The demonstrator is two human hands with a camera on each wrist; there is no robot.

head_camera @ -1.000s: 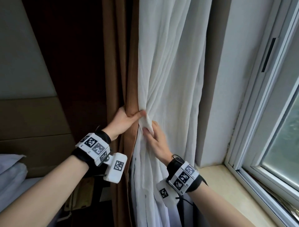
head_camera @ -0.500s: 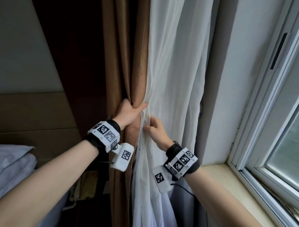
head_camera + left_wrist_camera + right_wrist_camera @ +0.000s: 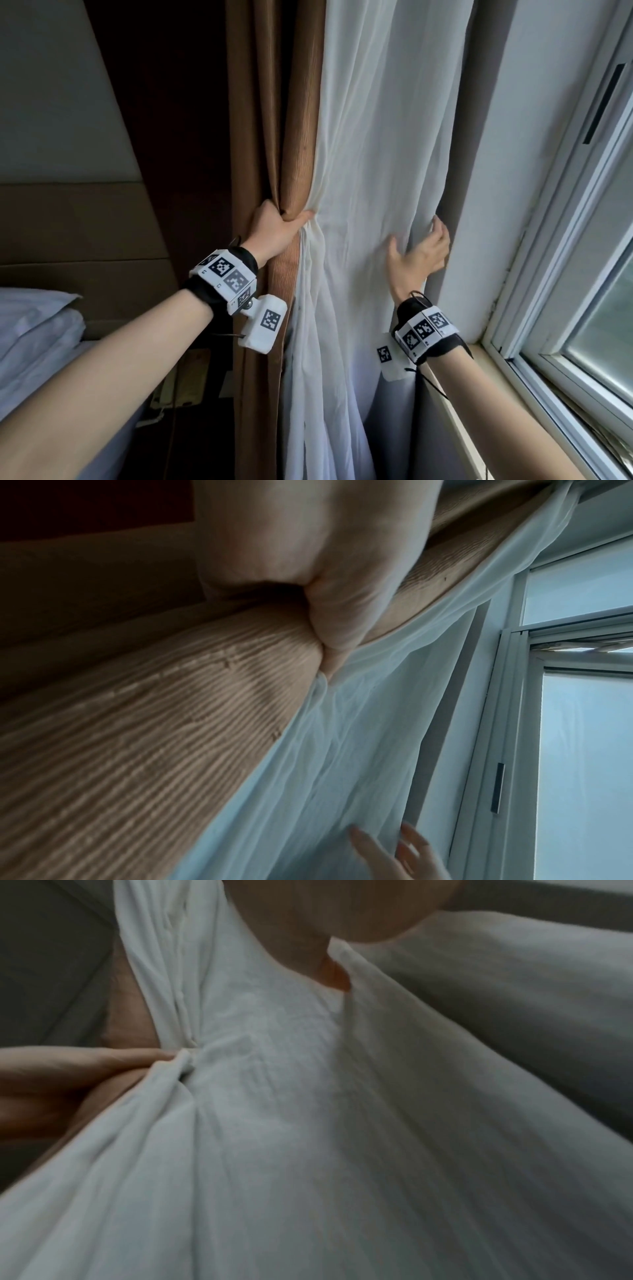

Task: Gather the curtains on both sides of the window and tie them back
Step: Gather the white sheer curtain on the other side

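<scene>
A brown ribbed curtain (image 3: 294, 137) hangs left of a white sheer curtain (image 3: 376, 154). My left hand (image 3: 284, 222) grips the brown curtain together with the sheer's left edge, bunching both at waist height. In the left wrist view my left hand (image 3: 318, 593) wraps the brown curtain (image 3: 205, 710) beside the sheer (image 3: 342, 750). My right hand (image 3: 418, 240) lies spread on the sheer's right side, fingertips (image 3: 438, 224) at its far edge by the wall. The right wrist view shows the sheer (image 3: 308, 1123) drawn into folds toward my left hand's fingers (image 3: 85, 1061).
A white wall pier (image 3: 507, 171) stands right behind the sheer. To the right are the window frame (image 3: 555, 274) and a beige sill (image 3: 479, 387). A bed with white pillows (image 3: 37, 325) and a padded headboard (image 3: 75, 222) lies to the left.
My right hand let go of the sheer beside my left hand and moved right across it to its far edge. My left hand kept its grip and rose slightly.
</scene>
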